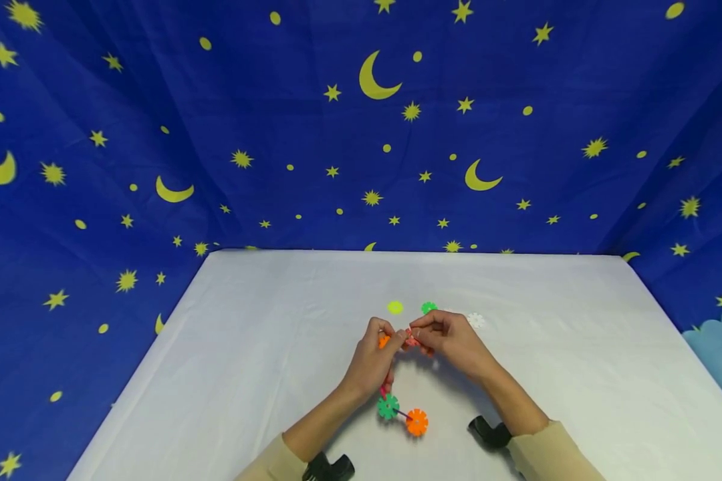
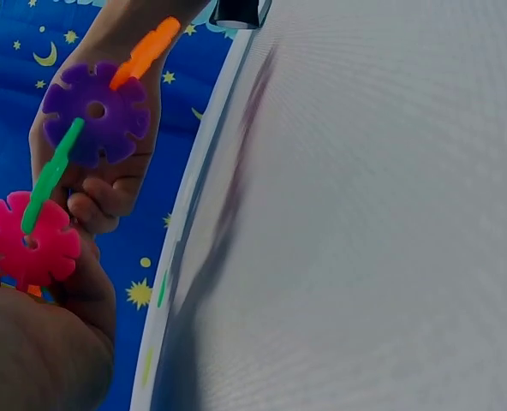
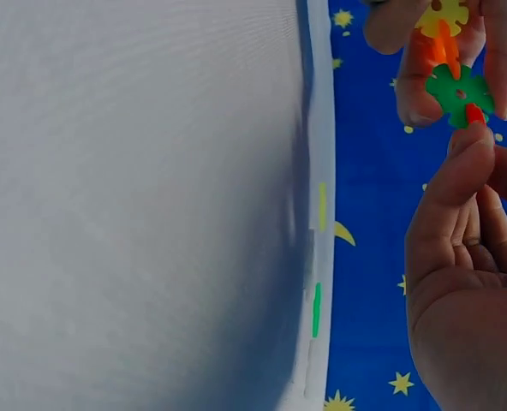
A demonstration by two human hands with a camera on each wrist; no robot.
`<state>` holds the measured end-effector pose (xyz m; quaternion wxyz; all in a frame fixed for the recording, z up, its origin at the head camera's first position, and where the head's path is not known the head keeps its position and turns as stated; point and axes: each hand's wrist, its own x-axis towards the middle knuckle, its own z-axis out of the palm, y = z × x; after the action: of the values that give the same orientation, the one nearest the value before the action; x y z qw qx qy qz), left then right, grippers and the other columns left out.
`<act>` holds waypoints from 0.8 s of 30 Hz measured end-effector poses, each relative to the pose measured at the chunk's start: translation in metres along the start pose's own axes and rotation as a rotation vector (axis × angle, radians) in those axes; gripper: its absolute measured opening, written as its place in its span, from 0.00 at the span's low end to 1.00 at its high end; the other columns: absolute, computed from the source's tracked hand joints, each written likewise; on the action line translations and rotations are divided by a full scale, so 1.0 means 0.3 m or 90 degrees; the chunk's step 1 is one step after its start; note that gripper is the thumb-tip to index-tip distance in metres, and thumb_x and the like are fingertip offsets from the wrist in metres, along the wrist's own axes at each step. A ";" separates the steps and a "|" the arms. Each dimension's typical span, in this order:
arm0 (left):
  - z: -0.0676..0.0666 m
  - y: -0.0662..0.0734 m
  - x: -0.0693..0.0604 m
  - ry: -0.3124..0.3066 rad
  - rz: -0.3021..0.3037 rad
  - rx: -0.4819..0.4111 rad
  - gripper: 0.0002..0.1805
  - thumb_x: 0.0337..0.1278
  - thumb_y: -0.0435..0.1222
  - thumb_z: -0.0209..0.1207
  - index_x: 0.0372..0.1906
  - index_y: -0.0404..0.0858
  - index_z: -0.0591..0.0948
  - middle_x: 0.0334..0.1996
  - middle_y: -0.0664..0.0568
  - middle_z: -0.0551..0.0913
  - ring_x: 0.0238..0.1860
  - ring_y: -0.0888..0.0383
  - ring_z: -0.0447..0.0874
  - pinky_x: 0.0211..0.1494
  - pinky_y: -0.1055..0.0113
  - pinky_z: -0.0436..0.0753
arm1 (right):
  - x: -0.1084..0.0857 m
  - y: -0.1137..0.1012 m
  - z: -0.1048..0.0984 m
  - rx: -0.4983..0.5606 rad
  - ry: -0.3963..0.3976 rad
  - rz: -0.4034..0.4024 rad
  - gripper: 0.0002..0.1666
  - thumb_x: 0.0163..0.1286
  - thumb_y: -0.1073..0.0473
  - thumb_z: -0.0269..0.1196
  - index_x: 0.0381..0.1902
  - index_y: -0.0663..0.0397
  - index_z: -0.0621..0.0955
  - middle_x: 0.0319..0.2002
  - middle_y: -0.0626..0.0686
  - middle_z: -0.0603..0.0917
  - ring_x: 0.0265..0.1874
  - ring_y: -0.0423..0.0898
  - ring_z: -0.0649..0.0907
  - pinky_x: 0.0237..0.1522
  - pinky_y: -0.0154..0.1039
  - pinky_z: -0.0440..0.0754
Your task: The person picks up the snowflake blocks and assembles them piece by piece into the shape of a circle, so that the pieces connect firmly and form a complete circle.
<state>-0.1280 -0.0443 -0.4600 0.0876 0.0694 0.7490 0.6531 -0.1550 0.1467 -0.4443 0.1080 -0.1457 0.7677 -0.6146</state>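
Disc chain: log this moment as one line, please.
left hand: holds disc chain | right hand: pinches red disc | on table: yellow disc, green disc, white disc

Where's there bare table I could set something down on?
The table is bare between the left hand and starry left curtain, and right of the white disc and right hand. Crowded: the middle, with hands, disc chain, yellow disc and green disc.

Blue cloth (image 1: 313,133) with yellow moons (image 1: 368,80) and stars (image 1: 412,111) fills the upper frame; a white table (image 1: 216,374) spans the lower middle.
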 end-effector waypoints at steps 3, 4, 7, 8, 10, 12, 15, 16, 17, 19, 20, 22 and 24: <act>0.001 0.001 0.002 0.015 0.012 -0.001 0.17 0.68 0.51 0.53 0.44 0.42 0.67 0.27 0.41 0.83 0.03 0.59 0.66 0.06 0.65 0.69 | 0.006 0.003 -0.006 -0.044 0.013 -0.005 0.12 0.70 0.56 0.61 0.45 0.57 0.83 0.32 0.56 0.83 0.28 0.55 0.80 0.29 0.45 0.81; 0.001 0.001 0.002 0.021 0.012 -0.001 0.16 0.67 0.51 0.53 0.45 0.43 0.68 0.27 0.42 0.83 0.03 0.59 0.66 0.06 0.65 0.69 | 0.008 0.005 -0.010 -0.055 0.017 -0.006 0.12 0.70 0.55 0.61 0.45 0.56 0.83 0.32 0.56 0.83 0.28 0.56 0.80 0.29 0.45 0.81; 0.002 -0.001 0.006 0.033 0.009 0.001 0.17 0.68 0.50 0.53 0.50 0.43 0.71 0.34 0.49 0.84 0.04 0.59 0.66 0.06 0.64 0.69 | 0.018 0.011 -0.028 -0.075 0.031 -0.003 0.14 0.72 0.54 0.59 0.46 0.57 0.83 0.34 0.58 0.83 0.30 0.59 0.80 0.30 0.46 0.80; 0.002 -0.003 0.007 0.032 0.008 0.000 0.17 0.68 0.49 0.53 0.52 0.43 0.71 0.37 0.51 0.84 0.04 0.59 0.66 0.06 0.64 0.69 | 0.021 0.014 -0.035 -0.076 0.036 -0.002 0.15 0.72 0.54 0.59 0.46 0.58 0.83 0.35 0.58 0.83 0.30 0.60 0.80 0.30 0.46 0.81; 0.001 -0.006 0.009 0.028 0.006 0.002 0.18 0.68 0.49 0.52 0.54 0.44 0.73 0.37 0.49 0.84 0.04 0.59 0.66 0.06 0.63 0.70 | 0.028 0.020 -0.051 -0.085 0.044 0.000 0.15 0.71 0.55 0.59 0.47 0.61 0.82 0.36 0.60 0.83 0.30 0.60 0.80 0.30 0.47 0.80; 0.000 -0.007 0.010 0.025 0.008 0.000 0.16 0.69 0.49 0.51 0.55 0.47 0.75 0.38 0.47 0.84 0.04 0.59 0.66 0.06 0.62 0.70 | 0.036 0.024 -0.065 -0.104 0.046 -0.003 0.15 0.71 0.55 0.60 0.47 0.61 0.82 0.36 0.60 0.83 0.30 0.59 0.80 0.29 0.47 0.80; -0.002 -0.006 0.007 0.023 0.008 -0.001 0.14 0.70 0.49 0.50 0.53 0.52 0.78 0.38 0.46 0.84 0.05 0.59 0.66 0.06 0.62 0.71 | 0.051 0.034 -0.085 -0.151 0.042 -0.010 0.14 0.70 0.56 0.61 0.48 0.59 0.82 0.36 0.58 0.84 0.30 0.56 0.81 0.28 0.44 0.80; -0.003 -0.006 0.006 0.022 0.009 0.002 0.14 0.70 0.49 0.50 0.53 0.53 0.79 0.38 0.46 0.84 0.05 0.59 0.66 0.06 0.62 0.71 | 0.055 0.038 -0.092 -0.165 0.040 -0.012 0.14 0.70 0.56 0.61 0.48 0.59 0.83 0.37 0.56 0.84 0.30 0.55 0.80 0.28 0.43 0.79; -0.004 -0.005 0.006 0.021 0.009 0.003 0.15 0.70 0.50 0.50 0.53 0.53 0.79 0.38 0.46 0.84 0.05 0.59 0.66 0.06 0.62 0.71 | 0.061 0.042 -0.098 -0.176 0.040 -0.012 0.13 0.70 0.57 0.61 0.47 0.58 0.83 0.37 0.55 0.84 0.30 0.53 0.81 0.28 0.42 0.79; -0.006 -0.005 0.005 0.019 0.009 0.005 0.16 0.70 0.50 0.49 0.55 0.52 0.79 0.38 0.47 0.85 0.05 0.59 0.66 0.06 0.63 0.71 | 0.070 0.049 -0.109 -0.193 0.036 -0.013 0.13 0.69 0.58 0.61 0.47 0.58 0.83 0.40 0.54 0.84 0.31 0.52 0.80 0.28 0.42 0.79; -0.006 -0.005 0.005 0.017 0.010 0.006 0.17 0.70 0.50 0.49 0.56 0.51 0.79 0.38 0.47 0.85 0.05 0.59 0.66 0.06 0.63 0.71 | 0.074 0.052 -0.113 -0.197 0.034 -0.012 0.12 0.69 0.59 0.61 0.47 0.58 0.83 0.41 0.54 0.84 0.31 0.52 0.80 0.29 0.42 0.79; -0.006 -0.005 0.005 0.015 0.013 0.007 0.18 0.70 0.49 0.49 0.57 0.50 0.79 0.38 0.47 0.85 0.05 0.59 0.66 0.06 0.62 0.70 | 0.080 0.059 -0.120 -0.205 0.030 -0.009 0.13 0.69 0.60 0.61 0.48 0.58 0.83 0.43 0.55 0.84 0.31 0.51 0.80 0.28 0.43 0.80; -0.004 -0.005 0.006 0.013 0.012 0.002 0.18 0.70 0.49 0.49 0.57 0.50 0.79 0.38 0.46 0.85 0.04 0.59 0.66 0.06 0.62 0.70 | 0.080 0.064 -0.124 -0.221 0.022 -0.008 0.13 0.68 0.61 0.61 0.48 0.58 0.83 0.43 0.55 0.84 0.32 0.50 0.80 0.29 0.43 0.80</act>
<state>-0.1300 -0.0453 -0.4614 0.0736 0.0704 0.7503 0.6532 -0.1920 0.1757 -0.4544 0.0644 -0.1564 0.8632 -0.4756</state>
